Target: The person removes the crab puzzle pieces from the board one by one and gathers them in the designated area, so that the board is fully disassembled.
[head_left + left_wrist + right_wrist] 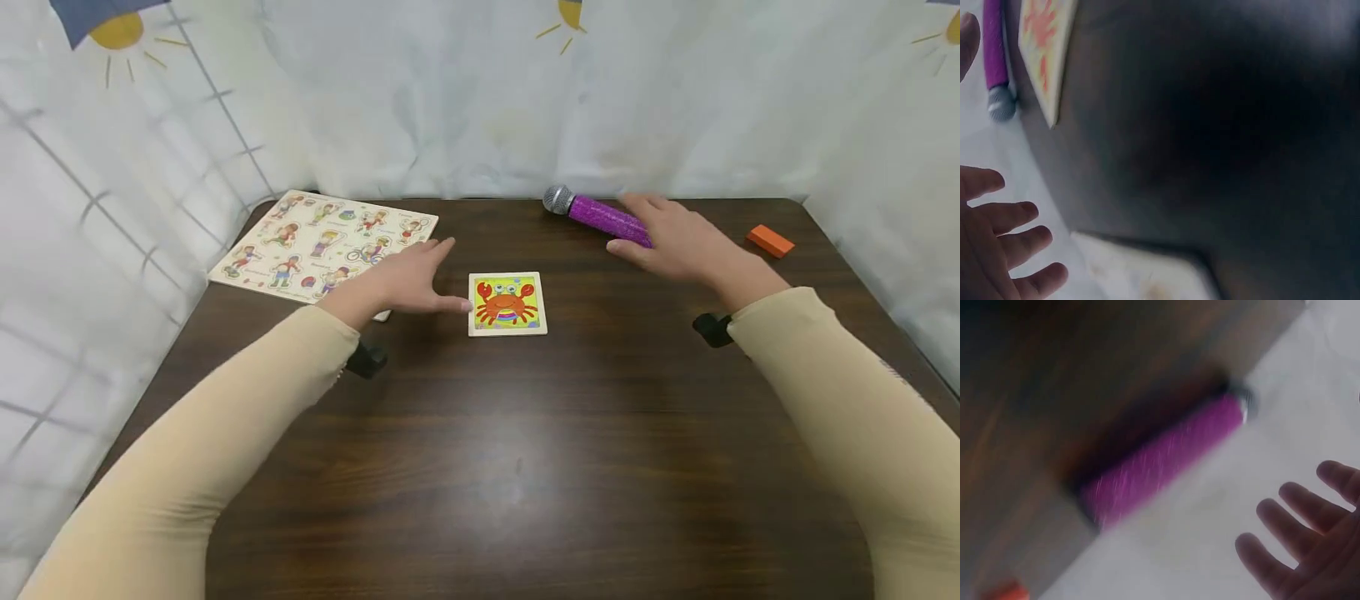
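Head view: a glittery purple microphone (603,220) with a silver mesh head lies at the table's (517,433) back, head leftward, long axis slanting rightward and nearer. The right hand (675,237) hovers by its handle, fingers extended. The left hand (405,279), also open, has its thumb beside a square pale-bordered crab tile (507,304); contact is unclear. Left, a pale wooden board (393,215) bears colourful figures.

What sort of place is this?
Probably a curtained-off tabletop play or test station: a dark wood-look table, white sun-patterned hangings around it, and toy-like items such as the crab tile and purple microphone.
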Demonstrator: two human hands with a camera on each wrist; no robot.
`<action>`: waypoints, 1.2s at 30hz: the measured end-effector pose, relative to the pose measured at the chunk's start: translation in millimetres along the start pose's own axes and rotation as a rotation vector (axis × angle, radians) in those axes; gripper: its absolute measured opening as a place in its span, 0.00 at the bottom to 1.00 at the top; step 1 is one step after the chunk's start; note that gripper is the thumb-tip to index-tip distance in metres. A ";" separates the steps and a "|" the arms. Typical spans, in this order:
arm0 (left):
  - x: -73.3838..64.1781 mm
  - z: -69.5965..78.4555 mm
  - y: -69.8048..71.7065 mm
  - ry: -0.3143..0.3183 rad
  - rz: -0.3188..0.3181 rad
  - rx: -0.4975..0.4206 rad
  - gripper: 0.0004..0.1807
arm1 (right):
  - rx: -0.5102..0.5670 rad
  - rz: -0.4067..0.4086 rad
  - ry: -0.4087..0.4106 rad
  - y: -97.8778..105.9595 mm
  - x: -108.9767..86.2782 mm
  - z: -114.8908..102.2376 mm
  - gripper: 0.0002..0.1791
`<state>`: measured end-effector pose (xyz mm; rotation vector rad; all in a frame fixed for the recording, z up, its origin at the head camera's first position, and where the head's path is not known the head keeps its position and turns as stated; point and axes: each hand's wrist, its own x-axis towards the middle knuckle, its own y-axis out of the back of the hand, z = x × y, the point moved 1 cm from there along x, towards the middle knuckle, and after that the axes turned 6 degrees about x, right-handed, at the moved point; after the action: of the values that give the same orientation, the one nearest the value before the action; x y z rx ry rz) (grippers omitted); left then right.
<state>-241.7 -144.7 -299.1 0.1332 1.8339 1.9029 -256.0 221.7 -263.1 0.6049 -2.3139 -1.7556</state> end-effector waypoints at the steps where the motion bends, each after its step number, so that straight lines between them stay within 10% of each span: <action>1: 2.5 4.3 -6.4 -0.004 -0.010 0.009 0.62 | 0.007 -0.012 0.015 -7.2 4.1 -5.8 0.47; 15: -0.7 35.9 -48.5 -0.120 -0.055 0.130 0.61 | 0.007 -0.140 0.101 -70.6 45.9 -49.7 0.43; 36: -0.6 37.8 -48.8 -0.126 -0.152 0.128 0.53 | 0.041 -0.214 0.300 -99.9 84.7 -91.0 0.25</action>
<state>-212.6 -111.5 -342.3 0.1487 1.8258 1.6382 -277.0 83.9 -340.5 1.0776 -2.1474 -1.5722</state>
